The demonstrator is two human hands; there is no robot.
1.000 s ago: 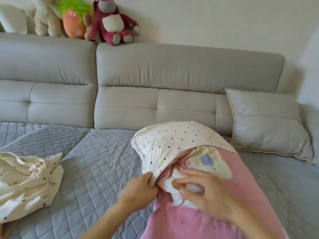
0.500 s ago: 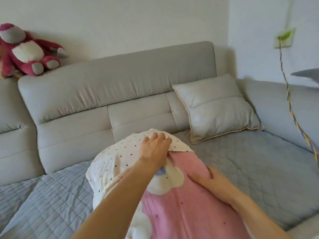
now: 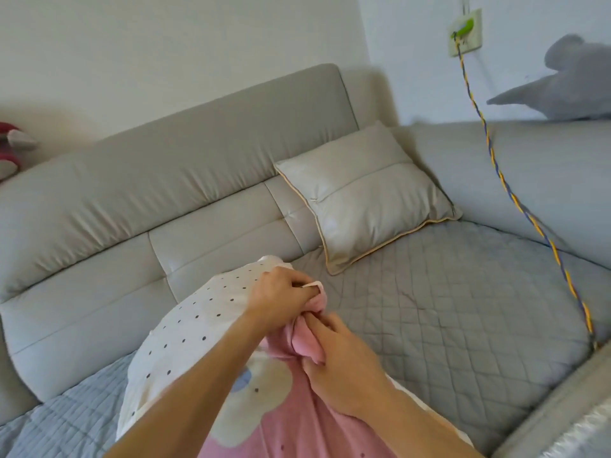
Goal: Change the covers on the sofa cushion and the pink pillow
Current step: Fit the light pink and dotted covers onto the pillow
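- While both forearms reach up from the bottom of the frame, the pillow [image 3: 198, 328] lies lower centre on the quilted sofa seat [image 3: 446, 309], its dotted white body pointing up and left toward the backrest [image 3: 165, 200].
- Over it goes the pink cover [image 3: 297, 421], bunched at its far edge right where the two hands meet, a cartoon print showing below the left forearm.
- Look at the left hand [image 3: 281, 300]: fingers curled tight, pinching a fold of pink fabric at the upper right corner of the pillow, a small white tab poking out between the fingertips.
- And the right hand [image 3: 340, 365], just below and to the right of it, has its fingers curled around the same gathered edge, touching the left hand's grip.
- Here is the relation that matters: the pillow's long axis runs from the bottom of the frame up toward the backrest, and the uncovered dotted part lies up and to the left of both grips.
- So the cover most likely has to travel along that axis, away from the person; the left hand sits nearer the bare corner.
- Only part of the pillow looks covered, so the step appears midway.
- Over at centre right, the grey sofa cushion [image 3: 367, 196] leans untouched against the backrest, well apart from the hands.
- A braided cord [image 3: 496, 180] hangs down the right side from a wall socket [image 3: 464, 33].
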